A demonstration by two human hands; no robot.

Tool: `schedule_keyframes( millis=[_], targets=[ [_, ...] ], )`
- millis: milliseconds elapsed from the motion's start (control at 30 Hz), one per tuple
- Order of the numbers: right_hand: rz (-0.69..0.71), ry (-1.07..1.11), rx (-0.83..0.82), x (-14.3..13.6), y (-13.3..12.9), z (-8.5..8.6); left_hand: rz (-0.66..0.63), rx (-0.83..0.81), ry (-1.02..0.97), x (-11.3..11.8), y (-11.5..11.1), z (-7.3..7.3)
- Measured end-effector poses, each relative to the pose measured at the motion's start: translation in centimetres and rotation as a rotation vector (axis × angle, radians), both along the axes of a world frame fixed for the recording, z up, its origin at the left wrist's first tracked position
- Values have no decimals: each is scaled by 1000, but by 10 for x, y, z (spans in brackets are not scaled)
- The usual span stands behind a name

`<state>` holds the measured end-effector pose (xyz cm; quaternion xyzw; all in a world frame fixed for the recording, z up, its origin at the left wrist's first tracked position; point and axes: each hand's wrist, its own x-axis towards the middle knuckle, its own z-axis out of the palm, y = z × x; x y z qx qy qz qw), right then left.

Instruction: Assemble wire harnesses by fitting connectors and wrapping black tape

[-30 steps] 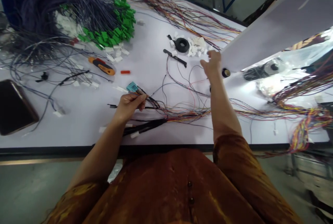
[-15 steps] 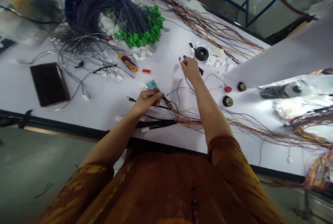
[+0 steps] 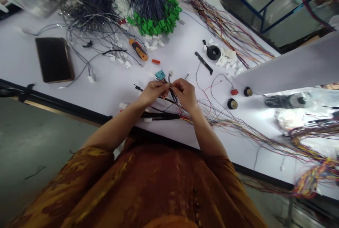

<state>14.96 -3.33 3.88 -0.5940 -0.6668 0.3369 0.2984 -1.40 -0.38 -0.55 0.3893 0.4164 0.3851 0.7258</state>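
My left hand (image 3: 154, 93) is closed on a bunch of thin wires (image 3: 173, 97), just below a teal connector (image 3: 160, 75). Right beside it, my right hand (image 3: 184, 94) pinches wires of the same bunch, its fingertips almost meeting the left ones. A small white connector (image 3: 171, 72) sticks up on its leads between the two hands. Below the hands the wires join a black-sleeved harness (image 3: 164, 115), whose coloured strands run off to the right. Exactly which strands each hand grips is hidden by the fingers.
Behind are an orange-black cutter (image 3: 138, 49), an orange piece (image 3: 156, 61), a black tool (image 3: 203, 63), a tape roll (image 3: 213, 52) and white connectors (image 3: 227, 58). Green connectors (image 3: 156, 23) end a big cable coil. A dark tablet-like object (image 3: 54, 59) lies left; a red connector (image 3: 234, 92) right.
My right hand has come down and left from near the tape roll to the wires beside my left hand. The white connector now stands by the teal one. The view has shifted.
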Motion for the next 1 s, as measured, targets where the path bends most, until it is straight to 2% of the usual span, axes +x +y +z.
schedule_keyframes(
  millis=[100,267,333,467,600,800,1000],
  targets=[
    [50,-11,47,3,-1,1,8,11,11,1,-1,2],
    [-120,228,-235,7,22,6,-25,106,30,1,-2,1],
    [-96,290,-271,3,35,9,-47,108,26,1,-1,-2],
    [24,395,-234,-8,50,10,-45,97,-17,0,1,-6],
    [91,457,-282,-8,53,7,-34,91,-36,0,2,-6],
    [31,597,-353,-5,55,7,-56,132,-62,0,2,-9],
    [-1,615,-393,-7,56,15,-50,153,-44,1,1,-4]
  ],
)
